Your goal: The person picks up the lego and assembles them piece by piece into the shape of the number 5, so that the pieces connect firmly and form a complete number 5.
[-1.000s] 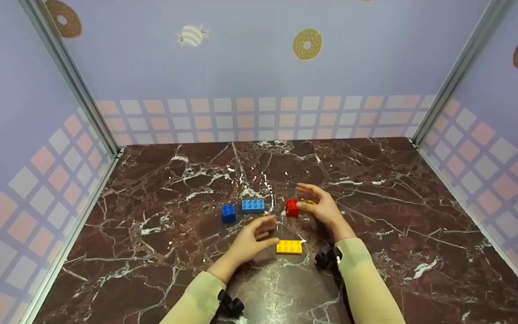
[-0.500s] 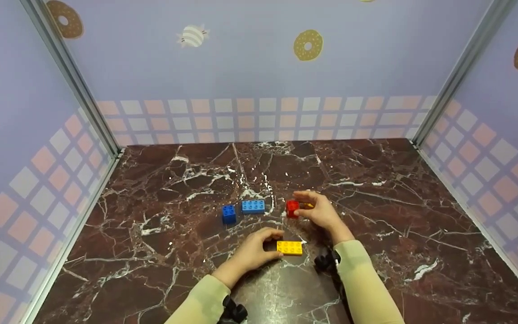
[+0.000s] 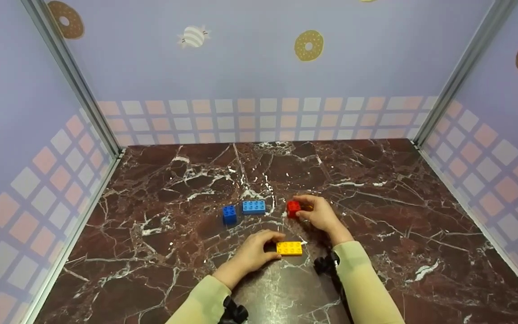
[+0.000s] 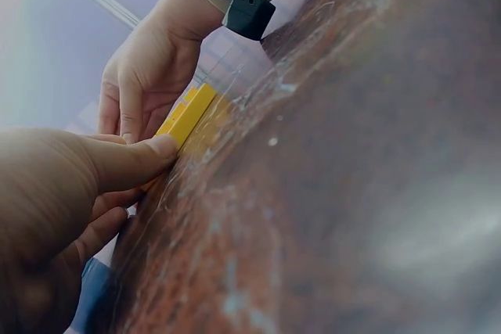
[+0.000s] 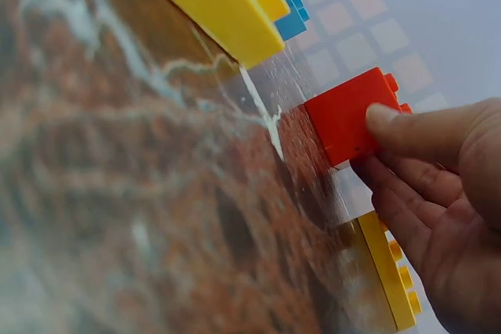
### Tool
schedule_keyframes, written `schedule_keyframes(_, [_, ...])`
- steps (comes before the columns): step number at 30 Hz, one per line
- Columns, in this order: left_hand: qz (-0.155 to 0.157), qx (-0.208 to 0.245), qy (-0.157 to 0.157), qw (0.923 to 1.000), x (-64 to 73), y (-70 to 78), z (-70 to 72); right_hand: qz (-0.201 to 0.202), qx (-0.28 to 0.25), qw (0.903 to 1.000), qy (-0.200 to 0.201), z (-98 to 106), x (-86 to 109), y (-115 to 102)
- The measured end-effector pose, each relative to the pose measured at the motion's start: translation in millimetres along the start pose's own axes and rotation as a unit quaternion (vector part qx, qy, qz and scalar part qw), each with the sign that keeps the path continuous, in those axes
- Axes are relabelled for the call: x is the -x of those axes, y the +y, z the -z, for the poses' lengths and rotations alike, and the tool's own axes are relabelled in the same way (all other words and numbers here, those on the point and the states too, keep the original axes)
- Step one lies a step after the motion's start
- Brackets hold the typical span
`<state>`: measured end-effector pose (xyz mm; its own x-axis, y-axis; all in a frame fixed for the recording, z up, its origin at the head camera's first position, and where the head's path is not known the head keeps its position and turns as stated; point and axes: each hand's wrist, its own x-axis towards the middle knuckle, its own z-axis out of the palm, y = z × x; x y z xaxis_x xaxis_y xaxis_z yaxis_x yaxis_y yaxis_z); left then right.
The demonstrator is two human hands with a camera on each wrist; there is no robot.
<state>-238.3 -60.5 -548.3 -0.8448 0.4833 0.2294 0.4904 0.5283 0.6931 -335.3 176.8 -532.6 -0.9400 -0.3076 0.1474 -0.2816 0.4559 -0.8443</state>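
Observation:
My left hand (image 3: pixel 251 253) pinches the left end of a flat yellow building brick (image 3: pixel 289 248), which lies studs up on the table. In the left wrist view the thumb presses along the near edge of this brick (image 4: pixel 193 117). Farther back, my right hand (image 3: pixel 323 217) has thumb and fingers on the two sides of a small red building brick (image 3: pixel 292 209). The right wrist view shows the thumb on the face of the red brick (image 5: pixel 348 119), which stands upright. Another yellow brick (image 5: pixel 383 271) lies beside the right fingers, mostly hidden by them in the head view.
A light blue brick (image 3: pixel 253 207) and a smaller dark blue brick (image 3: pixel 229 215) sit left of the red one. The brown marble table (image 3: pixel 151 279) is bounded by patterned panels (image 3: pixel 259 67) at the back and both sides.
My left hand has come down and right, closing its fingers on the end of the yellow brick. The right hand has lowered onto the red brick and pinches it.

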Motion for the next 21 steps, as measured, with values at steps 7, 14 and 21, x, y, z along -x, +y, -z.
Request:
schedule_keyframes(7, [0.004, -0.003, 0.01, 0.9999, 2.8, -3.1, 3.6, 0.01, -0.01, 0.9998, 0.011, -1.1, 0.4, -0.5])
schedule_keyframes(14, [0.012, 0.004, 0.021, 0.9997, 3.2, -6.8, 6.6, -0.007, -0.041, 0.9991, 0.002, 0.2, 1.9, -1.2])
schedule_keyframes(21, [0.016, 0.001, 0.026, 0.9995, 2.1, -7.9, 4.3, 0.011, -0.053, 0.998, -0.034, 4.7, 9.9, -4.6])
